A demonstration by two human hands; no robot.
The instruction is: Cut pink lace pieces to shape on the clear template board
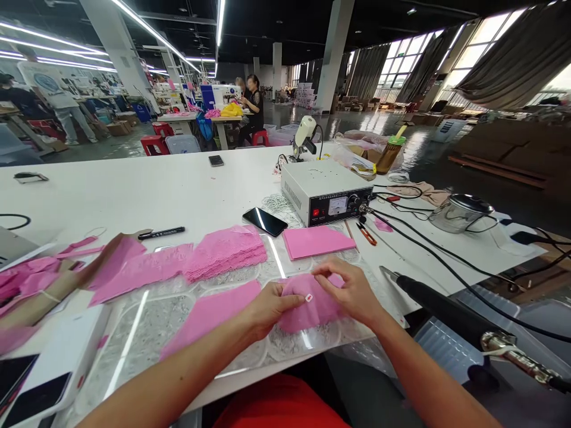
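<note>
Forearms (178, 371) are extended — pink fabric (300, 318), long axis sideways, is pinched by the left hand (267, 306); the right hand's (354, 291) grip cannot be told.

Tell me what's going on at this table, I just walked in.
Someone's left hand pinches a thin pink fabric piece, its thumb beside a small white-and-red tag. The right hand is at the fabric's other side; whether its fingers grip is hard to tell. Beyond lie two pink fabric stacks, a smartphone and a metered control box.
</note>
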